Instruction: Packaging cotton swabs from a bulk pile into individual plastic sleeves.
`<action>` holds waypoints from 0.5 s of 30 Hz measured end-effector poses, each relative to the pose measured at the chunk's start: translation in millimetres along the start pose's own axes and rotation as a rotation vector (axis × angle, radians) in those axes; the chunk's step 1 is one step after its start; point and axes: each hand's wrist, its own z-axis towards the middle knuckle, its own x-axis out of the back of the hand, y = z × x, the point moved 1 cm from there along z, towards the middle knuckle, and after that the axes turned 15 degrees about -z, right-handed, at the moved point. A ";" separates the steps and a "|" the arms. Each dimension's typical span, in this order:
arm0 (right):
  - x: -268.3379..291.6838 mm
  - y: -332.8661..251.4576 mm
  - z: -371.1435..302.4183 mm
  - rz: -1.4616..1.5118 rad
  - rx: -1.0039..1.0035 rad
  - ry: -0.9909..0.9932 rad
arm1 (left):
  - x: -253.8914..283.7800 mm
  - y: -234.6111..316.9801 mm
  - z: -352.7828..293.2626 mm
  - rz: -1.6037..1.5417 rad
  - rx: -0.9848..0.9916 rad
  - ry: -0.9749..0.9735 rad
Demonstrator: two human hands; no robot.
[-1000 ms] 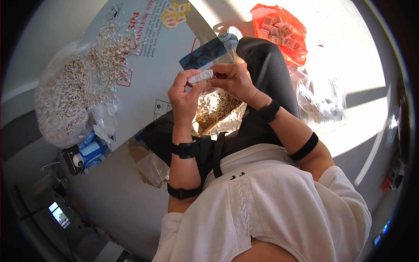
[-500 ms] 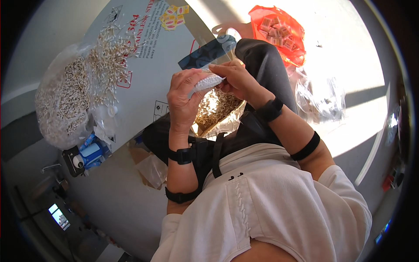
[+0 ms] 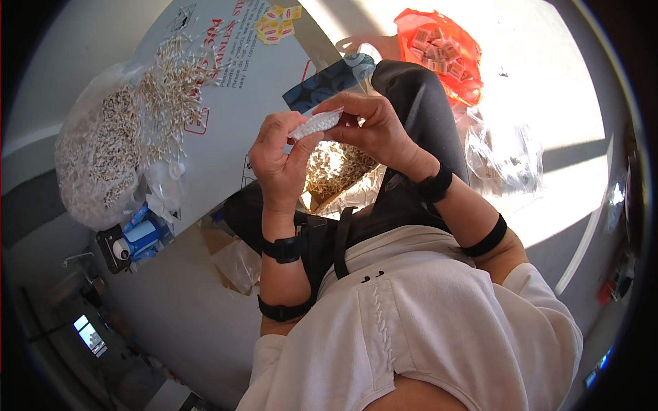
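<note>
Both hands meet just above the frame's centre, and between them sits a packed bundle of white-tipped cotton swabs [image 3: 317, 125], tilted up toward the right. The left hand [image 3: 276, 149] grips its left end between thumb and fingers; the right hand [image 3: 375, 131] pinches the other end. Right below, in the middle, more swabs [image 3: 336, 166] fill a container. Over at upper left, a loose pile of swabs [image 3: 171, 89] spills beside a clear bag [image 3: 77, 147]; at upper right, a red bag [image 3: 470, 92] holds small boxes [image 3: 436, 51].
</note>
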 end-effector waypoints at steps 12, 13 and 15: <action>-2.1 -7.1 1.0 -0.101 0.044 0.078 | -3.4 4.7 5.8 -0.030 0.001 -0.026; -2.2 -9.0 0.5 -0.145 0.037 0.091 | -3.3 3.9 6.5 -0.036 -0.001 -0.027; -1.8 -11.8 -0.1 -0.188 0.030 0.103 | -2.3 2.9 6.2 -0.041 -0.003 -0.027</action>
